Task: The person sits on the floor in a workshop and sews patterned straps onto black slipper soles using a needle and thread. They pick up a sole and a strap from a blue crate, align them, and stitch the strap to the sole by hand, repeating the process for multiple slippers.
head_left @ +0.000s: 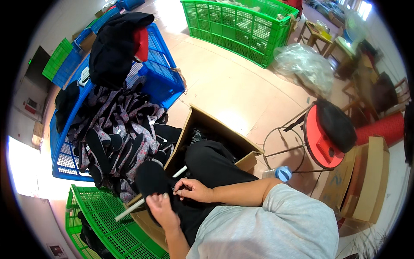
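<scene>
Beside a blue plastic crate (160, 90) heaped with floral-patterned slippers (116, 129), a black slipper sole (151, 176) stands near the lap, its lower part gripped by the left hand (163, 211), while the right hand (194, 190) curls nearby, its contents unclear.

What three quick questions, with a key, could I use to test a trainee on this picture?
1. Which of the person's own hands is on the black slipper-shaped piece?
2. True or false: the blue basket holds a heap of patterned pieces.
3. What colour is the seat of the round stool?
a) green
b) red
c) white

Key:
1. The left hand.
2. True.
3. b
</scene>
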Tool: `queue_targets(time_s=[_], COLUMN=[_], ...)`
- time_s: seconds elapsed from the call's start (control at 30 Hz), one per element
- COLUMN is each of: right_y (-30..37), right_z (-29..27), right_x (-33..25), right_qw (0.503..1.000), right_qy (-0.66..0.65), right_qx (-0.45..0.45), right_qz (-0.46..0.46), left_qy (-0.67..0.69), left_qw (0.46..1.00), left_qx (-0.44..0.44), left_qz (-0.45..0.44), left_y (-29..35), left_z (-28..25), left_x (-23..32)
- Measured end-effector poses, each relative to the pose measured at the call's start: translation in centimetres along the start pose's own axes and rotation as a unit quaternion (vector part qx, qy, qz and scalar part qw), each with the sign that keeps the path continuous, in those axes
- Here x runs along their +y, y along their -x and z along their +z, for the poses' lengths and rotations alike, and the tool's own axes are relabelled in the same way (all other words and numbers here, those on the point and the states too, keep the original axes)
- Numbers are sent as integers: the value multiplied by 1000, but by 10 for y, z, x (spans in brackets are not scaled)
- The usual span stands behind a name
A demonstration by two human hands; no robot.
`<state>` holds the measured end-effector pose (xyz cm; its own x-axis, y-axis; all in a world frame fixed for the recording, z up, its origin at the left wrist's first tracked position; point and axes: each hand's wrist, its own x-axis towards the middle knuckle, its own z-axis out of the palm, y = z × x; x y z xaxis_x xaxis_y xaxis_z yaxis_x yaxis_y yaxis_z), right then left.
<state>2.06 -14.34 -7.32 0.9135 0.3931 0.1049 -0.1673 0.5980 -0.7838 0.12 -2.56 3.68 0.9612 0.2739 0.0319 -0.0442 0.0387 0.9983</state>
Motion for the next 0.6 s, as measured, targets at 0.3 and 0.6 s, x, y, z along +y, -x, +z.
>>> queue_targets(time_s=[0.3, 0.6], right_y=[-12, -9], right_z=[-4, -11], right_x=[-17, 11], right_qw=[991, 999], right_qy=[-1, 25], right_qx=[130, 9], right_qz=[-17, 33], left_qy=[-219, -443], left_qw=[972, 837], left_qx=[-54, -263], left_qz=[-70, 185], left_y=[21, 38], left_z=[-83, -97], left_x=[0, -27])
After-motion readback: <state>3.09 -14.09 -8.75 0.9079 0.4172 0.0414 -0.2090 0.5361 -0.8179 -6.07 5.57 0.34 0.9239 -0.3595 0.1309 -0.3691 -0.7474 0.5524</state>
